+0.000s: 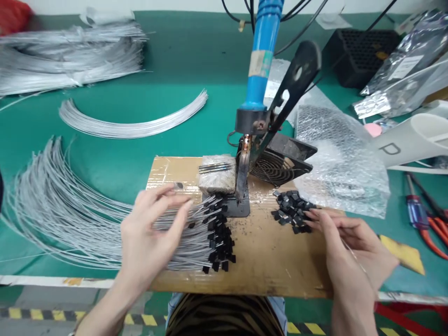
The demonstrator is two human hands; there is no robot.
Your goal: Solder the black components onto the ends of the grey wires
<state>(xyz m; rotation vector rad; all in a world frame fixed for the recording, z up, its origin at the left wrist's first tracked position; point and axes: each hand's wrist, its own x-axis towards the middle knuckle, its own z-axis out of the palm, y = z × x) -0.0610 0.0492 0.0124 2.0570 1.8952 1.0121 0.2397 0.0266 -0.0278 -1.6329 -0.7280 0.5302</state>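
My left hand (150, 228) hovers over a fanned bundle of grey wires (91, 200), thumb and fingers apart; I make out nothing held in it. Small black connectors (220, 238) cap the wires' right ends. My right hand (350, 238) reaches with pinched fingertips to the right edge of a pile of loose black connectors (292, 207). A thin solder wire (353, 254) runs along its palm between thumb and fingers. Whether a connector is also pinched, I cannot tell. Between the hands, a blue-handled soldering iron (261, 60) points down from a black bracket (296, 84).
Beneath lies a cardboard sheet (266, 261), with a block (217, 179) bearing thin metal rods. A small fan (276, 161) stands behind the iron. More wire bundles (136, 128) lie at the back left. Bubble wrap (336, 154), a screwdriver (413, 205) and a yellow sponge (402, 254) are right.
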